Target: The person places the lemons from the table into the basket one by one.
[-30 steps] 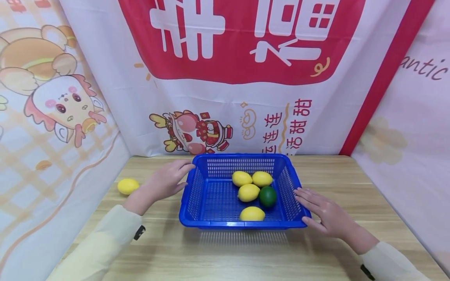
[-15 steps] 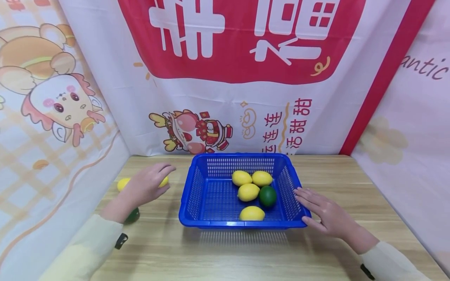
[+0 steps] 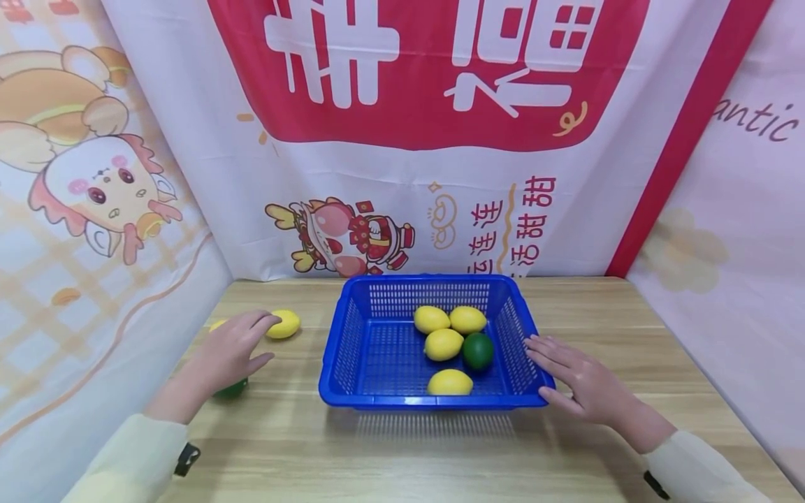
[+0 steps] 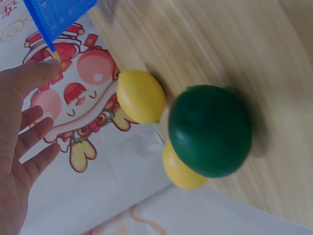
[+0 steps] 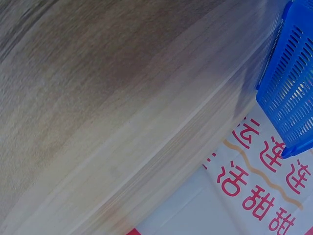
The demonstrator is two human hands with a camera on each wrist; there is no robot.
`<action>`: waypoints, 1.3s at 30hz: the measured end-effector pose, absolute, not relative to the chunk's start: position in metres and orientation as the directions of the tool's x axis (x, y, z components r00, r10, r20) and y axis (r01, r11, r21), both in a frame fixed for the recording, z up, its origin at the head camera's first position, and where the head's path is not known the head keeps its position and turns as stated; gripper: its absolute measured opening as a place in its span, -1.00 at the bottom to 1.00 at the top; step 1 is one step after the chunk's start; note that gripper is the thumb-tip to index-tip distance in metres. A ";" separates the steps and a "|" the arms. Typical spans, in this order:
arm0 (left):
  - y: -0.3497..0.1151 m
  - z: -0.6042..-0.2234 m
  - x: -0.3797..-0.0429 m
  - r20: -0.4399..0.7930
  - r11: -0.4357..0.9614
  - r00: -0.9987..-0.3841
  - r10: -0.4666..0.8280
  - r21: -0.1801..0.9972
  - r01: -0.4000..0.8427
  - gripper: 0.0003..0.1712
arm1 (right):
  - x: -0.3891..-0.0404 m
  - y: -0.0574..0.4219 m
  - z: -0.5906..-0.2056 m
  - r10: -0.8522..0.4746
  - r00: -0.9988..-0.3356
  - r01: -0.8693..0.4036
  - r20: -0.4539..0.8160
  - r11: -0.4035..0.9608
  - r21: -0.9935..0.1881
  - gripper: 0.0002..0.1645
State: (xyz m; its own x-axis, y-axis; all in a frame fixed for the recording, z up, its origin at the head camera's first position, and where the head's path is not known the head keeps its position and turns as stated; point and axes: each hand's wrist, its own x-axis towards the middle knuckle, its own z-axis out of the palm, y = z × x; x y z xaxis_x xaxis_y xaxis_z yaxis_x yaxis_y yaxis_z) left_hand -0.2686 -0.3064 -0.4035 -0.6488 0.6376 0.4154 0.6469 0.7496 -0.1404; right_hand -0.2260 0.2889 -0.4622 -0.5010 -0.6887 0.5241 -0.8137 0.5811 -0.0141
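Observation:
A blue plastic basket (image 3: 402, 401) holds several lemons (image 3: 444, 345) and one dark green round fruit (image 3: 478, 351). My right hand (image 3: 581, 384) touches its right rim with extended fingers. To the left of the basket, my left hand (image 3: 226, 356) is above the table with relaxed fingers and nothing in its grasp. Just beyond its fingertips lies a lemon (image 3: 283, 324). Another lemon (image 4: 183, 169) and a second dark green fruit (image 4: 210, 131) are partly hidden by this hand in the head view; the left wrist view shows both more plainly.
The wooden table (image 3: 402, 461) meets a printed cloth backdrop (image 3: 245, 209) behind the basket. Cloth walls close in the left and right sides. In the right wrist view, the basket's slotted side (image 5: 293, 78) appears at the upper right.
My left hand has moved away from the basket's left rim, leftward to the loose fruit, uncovering a lemon. My right hand has stayed at the right rim.

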 end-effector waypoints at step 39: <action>-0.362 -0.456 -0.246 0.191 0.833 -0.816 0.546 -0.021 0.552 -0.20 | -0.225 0.288 -0.463 -0.684 -0.520 -0.800 0.512 0.600 -0.010 -0.33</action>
